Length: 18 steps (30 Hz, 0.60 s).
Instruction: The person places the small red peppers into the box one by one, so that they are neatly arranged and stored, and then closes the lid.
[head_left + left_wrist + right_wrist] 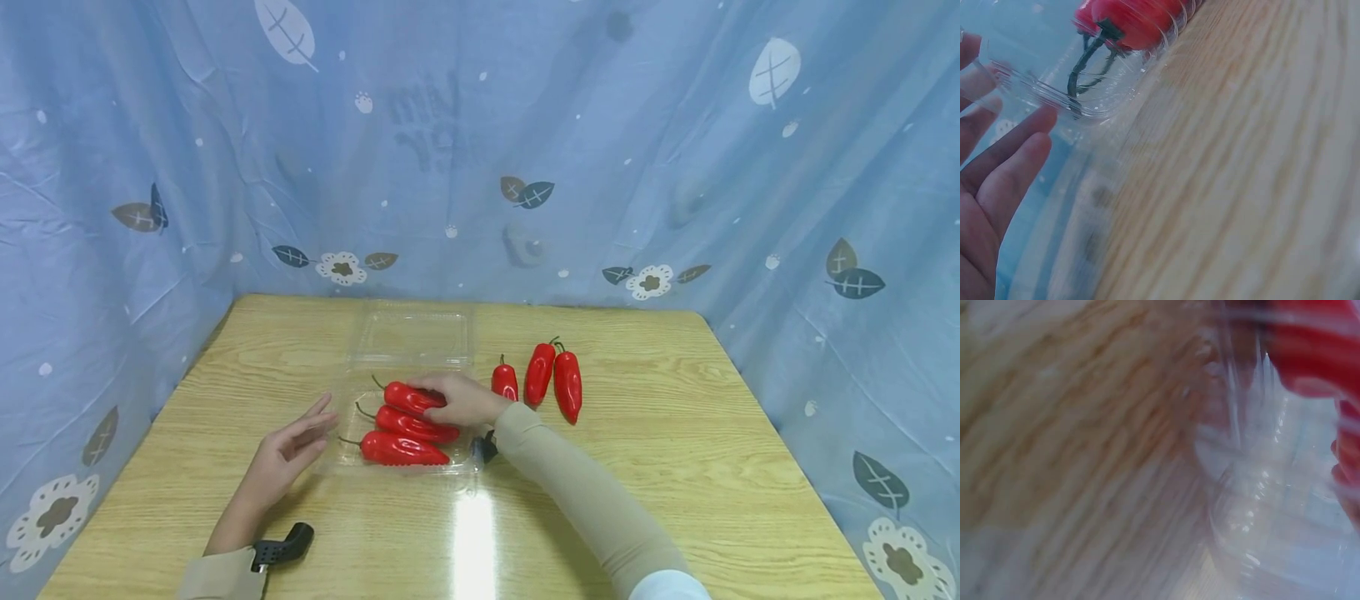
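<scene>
A clear plastic clamshell box lies with its lid folded back on the table. Inside it are three long red peppers with green stems: the front pepper, the middle pepper and the rear pepper. My right hand reaches over the box's right side and holds the rear pepper between thumb and fingers. Just left of the box is my left hand, its fingers loosely extended; in the left wrist view the fingers are at the box's rim, and contact is unclear. The right wrist view is blurred.
Right of the box, on the wooden table, lie three more red peppers: one near pepper partly behind my right forearm, and a pair side by side. The transparent lid extends towards the blue curtain behind.
</scene>
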Each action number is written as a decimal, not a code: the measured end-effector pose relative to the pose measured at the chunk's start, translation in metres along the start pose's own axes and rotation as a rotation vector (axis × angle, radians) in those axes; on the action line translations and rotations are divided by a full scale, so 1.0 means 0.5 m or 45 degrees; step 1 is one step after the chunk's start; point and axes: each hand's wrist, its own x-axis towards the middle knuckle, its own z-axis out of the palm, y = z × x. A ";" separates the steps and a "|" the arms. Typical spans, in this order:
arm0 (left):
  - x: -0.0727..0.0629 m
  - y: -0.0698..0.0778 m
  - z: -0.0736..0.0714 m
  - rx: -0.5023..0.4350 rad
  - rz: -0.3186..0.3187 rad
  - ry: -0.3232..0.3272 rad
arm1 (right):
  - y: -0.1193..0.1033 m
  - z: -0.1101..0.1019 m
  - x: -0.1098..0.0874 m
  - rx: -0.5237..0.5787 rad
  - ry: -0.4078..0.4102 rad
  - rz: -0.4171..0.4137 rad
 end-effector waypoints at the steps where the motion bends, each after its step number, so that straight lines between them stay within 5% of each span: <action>1: 0.000 0.000 0.000 0.000 -0.003 0.000 | 0.000 0.001 0.001 -0.015 0.000 -0.005; 18: 0.001 0.006 0.001 -0.028 0.014 -0.006 | -0.013 0.007 0.001 -0.227 -0.048 0.011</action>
